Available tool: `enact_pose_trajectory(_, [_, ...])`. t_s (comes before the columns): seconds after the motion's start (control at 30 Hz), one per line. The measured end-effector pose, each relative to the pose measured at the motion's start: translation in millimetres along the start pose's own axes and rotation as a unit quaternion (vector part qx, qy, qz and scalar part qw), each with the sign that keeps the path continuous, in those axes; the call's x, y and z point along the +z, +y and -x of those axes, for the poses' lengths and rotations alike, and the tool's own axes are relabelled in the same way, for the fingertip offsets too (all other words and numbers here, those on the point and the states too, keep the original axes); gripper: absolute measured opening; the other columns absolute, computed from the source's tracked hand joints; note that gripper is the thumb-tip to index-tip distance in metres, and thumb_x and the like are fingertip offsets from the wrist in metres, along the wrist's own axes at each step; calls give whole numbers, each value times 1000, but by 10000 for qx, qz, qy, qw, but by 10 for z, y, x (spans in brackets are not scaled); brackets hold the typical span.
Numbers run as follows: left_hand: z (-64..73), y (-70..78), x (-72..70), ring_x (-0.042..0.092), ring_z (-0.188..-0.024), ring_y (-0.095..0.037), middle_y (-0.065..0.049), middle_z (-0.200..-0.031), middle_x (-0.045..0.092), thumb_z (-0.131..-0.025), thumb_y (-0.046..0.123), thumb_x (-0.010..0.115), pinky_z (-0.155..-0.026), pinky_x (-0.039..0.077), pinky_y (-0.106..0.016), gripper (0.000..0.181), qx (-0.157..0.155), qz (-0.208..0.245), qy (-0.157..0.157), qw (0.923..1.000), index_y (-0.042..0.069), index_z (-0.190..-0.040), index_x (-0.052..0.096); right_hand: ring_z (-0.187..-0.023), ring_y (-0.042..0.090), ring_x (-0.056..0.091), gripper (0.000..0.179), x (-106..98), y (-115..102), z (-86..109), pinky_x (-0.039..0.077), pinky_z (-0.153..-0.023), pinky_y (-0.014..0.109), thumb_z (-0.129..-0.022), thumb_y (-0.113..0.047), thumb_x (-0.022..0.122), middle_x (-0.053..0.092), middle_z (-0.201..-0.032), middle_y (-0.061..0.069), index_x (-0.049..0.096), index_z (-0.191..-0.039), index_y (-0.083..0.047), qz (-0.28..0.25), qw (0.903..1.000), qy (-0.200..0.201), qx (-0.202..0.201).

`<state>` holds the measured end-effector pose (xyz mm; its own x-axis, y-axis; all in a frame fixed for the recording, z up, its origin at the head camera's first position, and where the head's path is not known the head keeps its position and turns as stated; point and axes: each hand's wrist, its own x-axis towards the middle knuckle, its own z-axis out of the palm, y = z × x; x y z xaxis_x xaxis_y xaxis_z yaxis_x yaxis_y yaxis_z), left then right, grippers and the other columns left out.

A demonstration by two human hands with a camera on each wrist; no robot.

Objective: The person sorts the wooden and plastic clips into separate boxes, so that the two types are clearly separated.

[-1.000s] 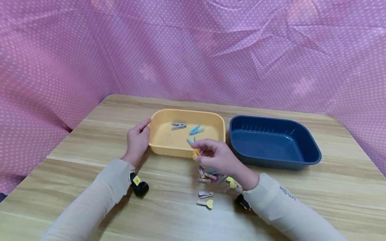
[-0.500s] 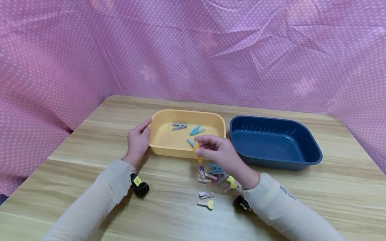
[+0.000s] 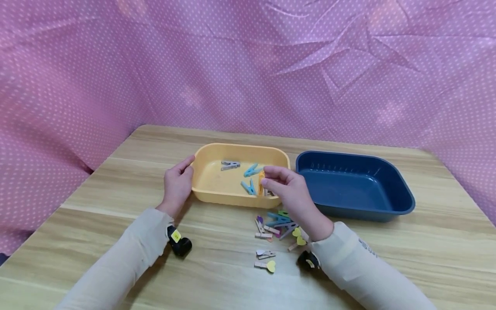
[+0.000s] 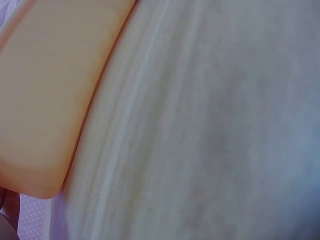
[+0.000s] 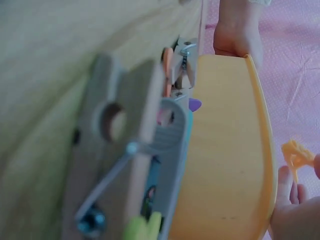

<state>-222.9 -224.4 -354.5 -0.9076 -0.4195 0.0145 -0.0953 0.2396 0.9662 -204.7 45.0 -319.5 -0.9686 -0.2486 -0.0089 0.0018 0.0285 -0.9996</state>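
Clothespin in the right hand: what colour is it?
Orange-yellow; the clothespin shows best in the right wrist view.

right hand (image 3: 288, 189) hides part of the shallow yellow plastic tray (image 3: 228, 199) in the head view. left wrist cam gets just a sliver of the left hand (image 3: 176, 183). right wrist view's tan wooden clothespin (image 5: 102, 150) is super blurry. dark print (image 3: 367, 248) on the beige fabric sleeve (image 3: 354, 265) is unreadable.
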Motion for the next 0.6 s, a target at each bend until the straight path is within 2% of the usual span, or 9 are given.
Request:
enact_pose_trajectory(0.27, [16, 12, 2, 46, -123, -12, -2, -138, 48, -94, 14, 43, -98, 43, -27, 38, 43, -22, 48, 10000, 14, -131, 53, -110, 17, 54, 42, -18, 11, -35, 48, -89, 19, -90, -8, 59, 54, -125, 13, 50, -130, -4, -361, 9989, 314, 12])
enact_pose_trajectory(0.43, [28, 27, 5, 46, -123, -11, -2, -138, 48, -94, 14, 43, -98, 43, -25, 38, 40, -21, 88, 10000, 15, -131, 54, -109, 18, 55, 41, -25, 12, -35, 49, -87, 19, -89, -2, 58, 55, -123, 14, 49, -129, -1, -557, 9979, 323, 37])
enact_pose_trajectory(0.6, [26, 38, 0, 45, -124, -12, -2, -139, 47, -95, 14, 42, -99, 42, -26, 38, 39, -41, 27, 10000, 14, -132, 52, -113, 27, 53, 39, -27, 1, -24, 50, -87, 20, -89, 1, 56, 55, -121, 15, 49, -128, 1, -543, 9983, 225, 11])
